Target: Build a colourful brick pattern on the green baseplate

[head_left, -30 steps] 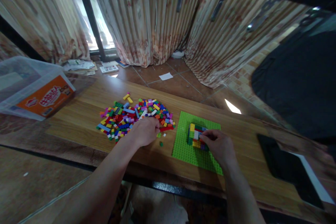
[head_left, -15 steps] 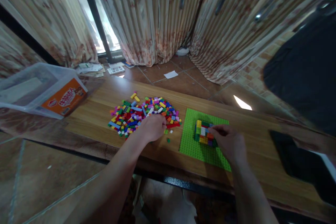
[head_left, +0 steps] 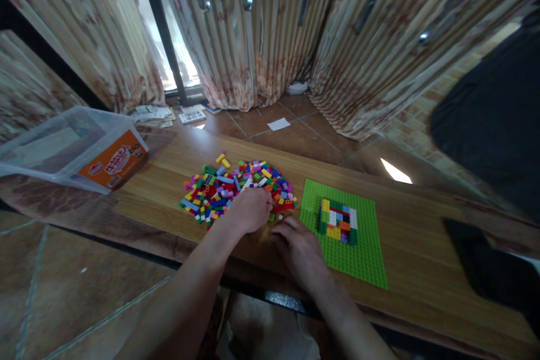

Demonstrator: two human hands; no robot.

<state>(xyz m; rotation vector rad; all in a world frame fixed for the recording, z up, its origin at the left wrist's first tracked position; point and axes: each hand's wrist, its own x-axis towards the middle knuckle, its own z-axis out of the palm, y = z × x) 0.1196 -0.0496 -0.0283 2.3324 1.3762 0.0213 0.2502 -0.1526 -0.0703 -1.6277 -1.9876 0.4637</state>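
Observation:
My left hand (head_left: 252, 209) is closed at the near right edge of a heap of loose toy building bricks (head_left: 219, 194). Its fingertips are turned away, so anything in them is hidden. My right hand (head_left: 298, 244) is low over the wood between the heap and a green baseplate (head_left: 367, 261). Its fingers are curled down and drawn together; I cannot see what is between them. A small white brick (head_left: 280, 217) lies just beyond its fingertips. On the baseplate stands a low block of multicoloured bricks (head_left: 337, 222), with neither hand on it.
A clear plastic box (head_left: 80, 146) with an orange label stands at the left. A dark flat object (head_left: 476, 259) lies at the table's right end. Papers (head_left: 154, 114) lie beyond the wooden tabletop (head_left: 156, 208), near striped curtains (head_left: 270, 39).
My right hand has left the brick block and moved left to the wood beside the heap. My left hand stays at the heap's edge. The camera view has shifted slightly.

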